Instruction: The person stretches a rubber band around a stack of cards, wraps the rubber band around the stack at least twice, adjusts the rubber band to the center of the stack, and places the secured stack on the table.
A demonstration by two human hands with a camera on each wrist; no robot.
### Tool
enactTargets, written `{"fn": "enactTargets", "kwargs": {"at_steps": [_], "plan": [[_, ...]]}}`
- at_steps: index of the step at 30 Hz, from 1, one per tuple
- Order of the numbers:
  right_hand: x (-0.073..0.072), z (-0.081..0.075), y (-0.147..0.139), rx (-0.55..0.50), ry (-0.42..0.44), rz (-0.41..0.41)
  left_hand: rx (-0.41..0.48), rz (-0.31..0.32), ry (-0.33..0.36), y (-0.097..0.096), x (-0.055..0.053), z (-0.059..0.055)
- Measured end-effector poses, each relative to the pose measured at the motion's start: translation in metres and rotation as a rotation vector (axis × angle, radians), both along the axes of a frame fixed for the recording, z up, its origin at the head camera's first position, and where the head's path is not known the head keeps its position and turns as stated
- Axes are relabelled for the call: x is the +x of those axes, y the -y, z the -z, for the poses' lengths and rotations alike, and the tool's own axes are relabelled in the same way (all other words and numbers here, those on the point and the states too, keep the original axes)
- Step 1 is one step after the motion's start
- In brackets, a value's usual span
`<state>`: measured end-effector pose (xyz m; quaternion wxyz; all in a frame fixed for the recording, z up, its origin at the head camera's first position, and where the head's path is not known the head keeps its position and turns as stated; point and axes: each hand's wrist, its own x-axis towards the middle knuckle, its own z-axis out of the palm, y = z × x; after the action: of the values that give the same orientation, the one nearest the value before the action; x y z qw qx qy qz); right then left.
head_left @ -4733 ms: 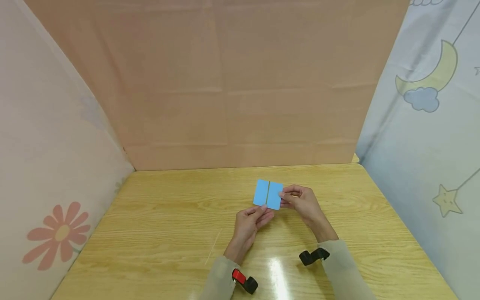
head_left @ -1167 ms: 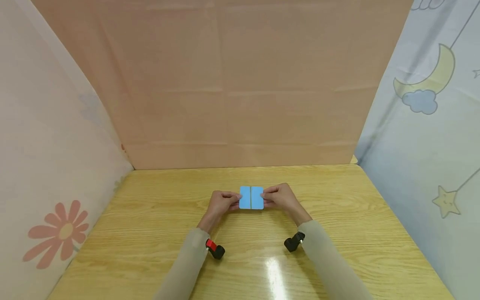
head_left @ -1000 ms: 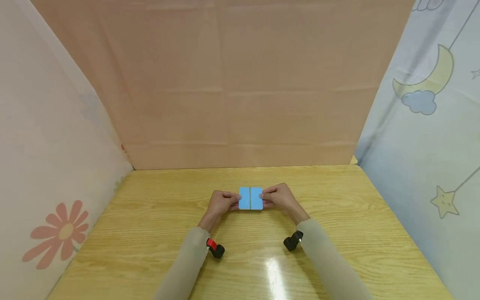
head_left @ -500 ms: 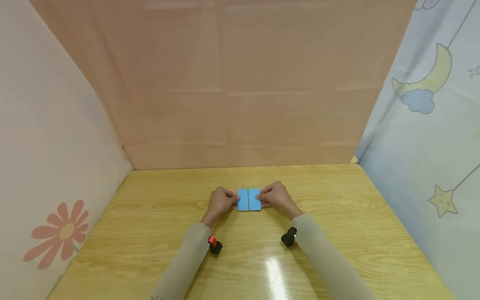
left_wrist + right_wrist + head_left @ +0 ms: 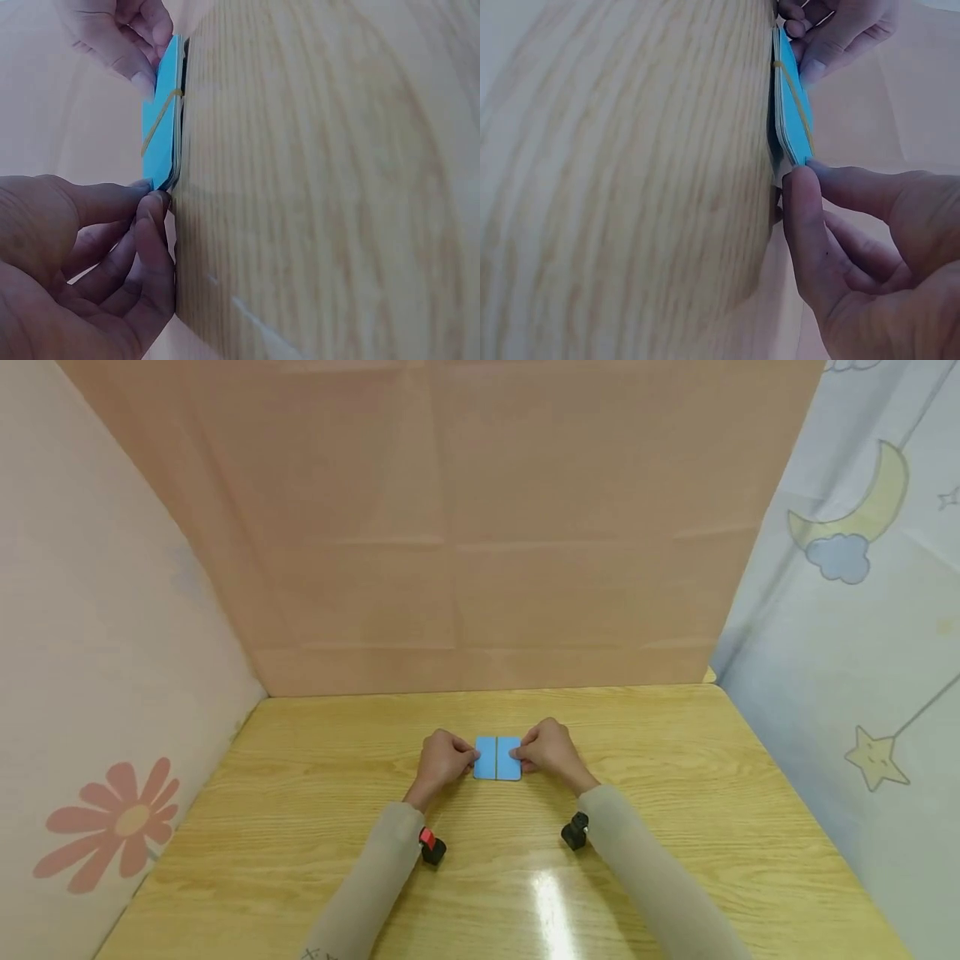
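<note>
A small stack of blue cards [image 5: 486, 758] with rounded corners is at the middle of the wooden table, lying flat. A yellowish rubber band [image 5: 793, 94] runs round it across the middle; the layered edges of the cards show in both wrist views. My left hand [image 5: 441, 758] pinches the stack's left edge between thumb and fingers. At the opposite edge, my right hand [image 5: 551, 750] pinches it the same way. The stack is at the tabletop or barely above it; a dark gap shows under its edge [image 5: 178, 135].
The wooden table [image 5: 337, 827] spreads around both hands. A plain brownish cloth [image 5: 480, 527] hangs along its back edge. Pale printed cloths stand at the sides, with a flower [image 5: 123, 822] on the left and a moon [image 5: 862, 506] on the right.
Since the earliest frame, the left hand has gone from the stack's near edge to its left edge. The stack has turned straight and moved left. Over the last second it has come lower, towards the table.
</note>
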<state>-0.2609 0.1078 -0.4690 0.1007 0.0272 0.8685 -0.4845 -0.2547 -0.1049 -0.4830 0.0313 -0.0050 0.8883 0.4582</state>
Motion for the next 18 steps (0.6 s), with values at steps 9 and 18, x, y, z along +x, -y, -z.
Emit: {"fn": "enactTargets", "kwargs": {"at_steps": [9, 18], "plan": [[0.0055, 0.0008, -0.0018, 0.085, -0.026, 0.002, -0.014, 0.020, -0.023, -0.0025, 0.0032, 0.0000], [0.0062, -0.0002, -0.0056, 0.076, -0.059, -0.019, -0.034, 0.022, -0.050, 0.0006, 0.0037, -0.0009]]}}
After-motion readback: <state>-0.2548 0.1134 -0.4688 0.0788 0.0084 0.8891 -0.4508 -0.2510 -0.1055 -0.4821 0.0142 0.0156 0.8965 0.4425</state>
